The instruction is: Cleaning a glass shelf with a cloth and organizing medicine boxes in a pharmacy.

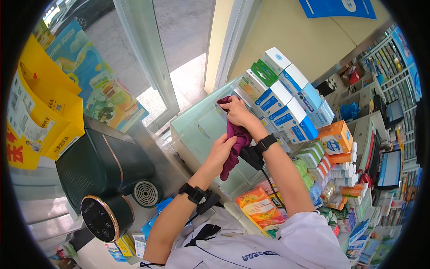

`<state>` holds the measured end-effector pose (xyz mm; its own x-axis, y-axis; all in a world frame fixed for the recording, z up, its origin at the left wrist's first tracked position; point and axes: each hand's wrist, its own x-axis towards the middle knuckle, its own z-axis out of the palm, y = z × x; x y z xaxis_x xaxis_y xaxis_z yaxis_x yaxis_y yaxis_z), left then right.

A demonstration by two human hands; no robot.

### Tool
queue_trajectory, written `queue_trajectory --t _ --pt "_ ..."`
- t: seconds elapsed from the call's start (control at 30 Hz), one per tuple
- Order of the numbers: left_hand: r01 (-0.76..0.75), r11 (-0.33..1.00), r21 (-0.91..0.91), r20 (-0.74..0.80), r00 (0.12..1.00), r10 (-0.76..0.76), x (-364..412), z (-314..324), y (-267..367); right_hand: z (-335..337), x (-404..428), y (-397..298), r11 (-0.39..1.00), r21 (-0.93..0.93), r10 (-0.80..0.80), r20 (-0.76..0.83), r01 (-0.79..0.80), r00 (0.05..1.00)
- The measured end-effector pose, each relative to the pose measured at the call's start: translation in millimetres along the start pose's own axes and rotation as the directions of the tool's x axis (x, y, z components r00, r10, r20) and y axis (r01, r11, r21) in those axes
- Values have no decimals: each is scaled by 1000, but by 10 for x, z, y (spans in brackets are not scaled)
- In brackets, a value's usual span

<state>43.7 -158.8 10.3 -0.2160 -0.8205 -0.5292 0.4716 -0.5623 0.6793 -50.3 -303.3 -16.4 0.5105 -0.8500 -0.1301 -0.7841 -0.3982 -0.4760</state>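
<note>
A crumpled maroon cloth (239, 143) hangs between my two hands above a glass-topped display counter (188, 129). My left hand (220, 151) grips its lower part, thumb on top. Farther forward, my right hand (237, 109) pinches the upper end, close to the counter's far edge. Just right of that hand stand stacked white-and-blue boxes (273, 97), with a green box (264, 73) among them. Each wrist wears a black strap carrying a small device. The glass beneath the cloth is partly hidden by it and my forearms.
To my left are a dark green countertop appliance (97, 164) and yellow paper bags (50, 124). Bottles (347, 168), an orange box (336, 137) and orange packets (260, 205) crowd the right side. A glass door frame (144, 50) rises beyond the counter. A monitor (389, 169) stands farther right.
</note>
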Motion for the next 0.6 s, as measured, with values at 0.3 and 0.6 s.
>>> queue_trajectory --t 0.3,0.6 --pt "44 998 44 149 988 -50 -77 231 -212 -128 -640 250 997 -67 -51 -92 45 994" --pt "-11 967 253 320 944 -73 -290 550 -479 -331 -1321 317 950 -302 117 109 -80 987"
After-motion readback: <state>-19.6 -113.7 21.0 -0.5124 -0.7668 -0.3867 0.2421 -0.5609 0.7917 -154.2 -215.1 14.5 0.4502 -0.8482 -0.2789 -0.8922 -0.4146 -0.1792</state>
